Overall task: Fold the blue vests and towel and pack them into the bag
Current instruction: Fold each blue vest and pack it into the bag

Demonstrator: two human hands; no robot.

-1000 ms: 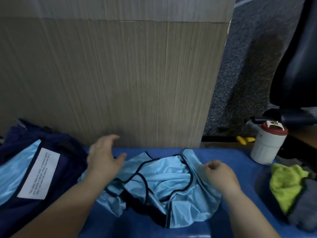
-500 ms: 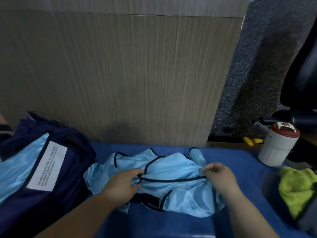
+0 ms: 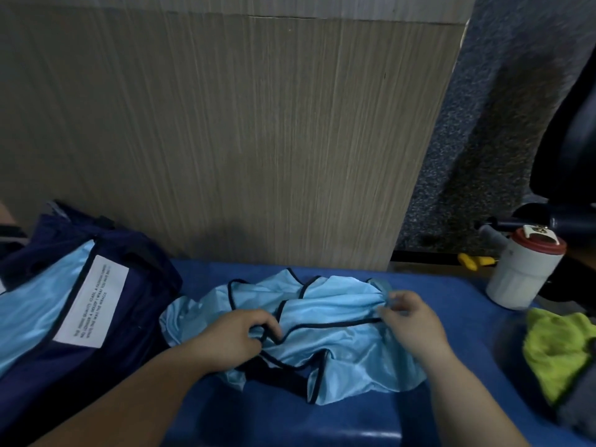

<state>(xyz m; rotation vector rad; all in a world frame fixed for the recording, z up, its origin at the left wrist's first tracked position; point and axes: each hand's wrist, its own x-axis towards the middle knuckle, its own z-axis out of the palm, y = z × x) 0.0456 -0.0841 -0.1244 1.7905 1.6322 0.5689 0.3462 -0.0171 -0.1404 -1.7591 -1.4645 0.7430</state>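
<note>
Since the frame half a second ago, the left hand has shifted toward the middle of the blue vest. The black trim between the two hands, which ran nearly straight, now shows a kink. The right hand has moved slightly up the vest's right edge.

Nearest the camera, both forearms reach over the blue counter. The left hand's fingers are curled around fabric and black trim at the vest's left-centre. The right hand pinches a gathered strap at the vest's right edge between thumb and fingers. The vest lies crumpled and unfolded on the counter between the hands, with its lower hem toward the camera.

To the left, just beside the vest, the navy bag lies open. Light-blue fabric and a white printed label show inside it. At the right edge of the counter, a yellow-green cloth rests on a grey cloth, well apart from the vest.

Farther back on the right stands a white container with a red lid, and a small yellow object lies just behind it. A wood-grain panel rises behind the counter. Grey carpet and a black chair lie beyond it on the right.
</note>
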